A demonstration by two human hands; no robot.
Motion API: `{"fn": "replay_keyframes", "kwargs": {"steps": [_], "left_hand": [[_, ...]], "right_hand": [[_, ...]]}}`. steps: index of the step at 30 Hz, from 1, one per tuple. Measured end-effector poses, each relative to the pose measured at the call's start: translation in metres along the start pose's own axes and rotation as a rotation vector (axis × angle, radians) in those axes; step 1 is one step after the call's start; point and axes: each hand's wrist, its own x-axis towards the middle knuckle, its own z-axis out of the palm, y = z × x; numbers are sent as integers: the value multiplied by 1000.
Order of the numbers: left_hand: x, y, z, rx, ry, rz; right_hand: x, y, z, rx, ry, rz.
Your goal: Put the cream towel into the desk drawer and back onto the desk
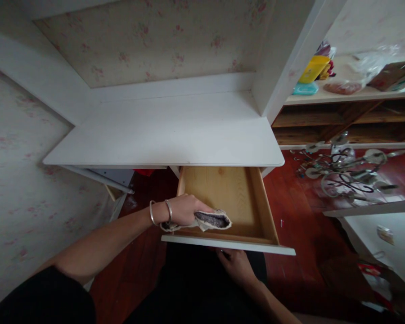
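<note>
We look down at a wooden drawer (222,189) pulled out from under a white desk (175,130). Our left hand (185,209), with two bracelets (150,211) at the wrist, is above the drawer's front left part, fingers folded around a bunched, grey-and-cream cloth (213,219). The cloth lies over the drawer just behind its white front; we cannot tell whether it touches the wood. Our right hand (238,265) is below the drawer's front, fingers bent and partly hidden by it, so we cannot tell whether it grips the edge or only rests near it.

The step in hand looks like wiping the drawer. As we judge it, the next move calls for keeping the cloth firmly bunched, pressing it flat to the wood and working into the corners, with the drawer held steady.

We find no brand, label or writing we can read. Well to the right of the drawer, a red and white packet (371,270) may carry print, but it is too dim to make out.
</note>
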Motion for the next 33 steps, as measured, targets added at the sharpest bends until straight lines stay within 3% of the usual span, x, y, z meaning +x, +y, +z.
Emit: {"fn": "replay_keyframes", "kwargs": {"steps": [2,5,9,13,24,33], "left_hand": [[-7,8,1,132,92,-3],[-16,1,23,293,140,3],[-18,-42,61,340,114,-129],[-11,-81,73,342,127,-154],[54,-130,26,667,365,-76],[88,-148,-2,811,530,46]], "right_hand": [[0,1,1,20,12,-6],[0,2,3,43,33,-19],[-1,3,4,21,30,-1],[0,1,3,18,26,8],[-2,-6,7,-14,47,79],[-6,-13,6,-20,73,105]]}}
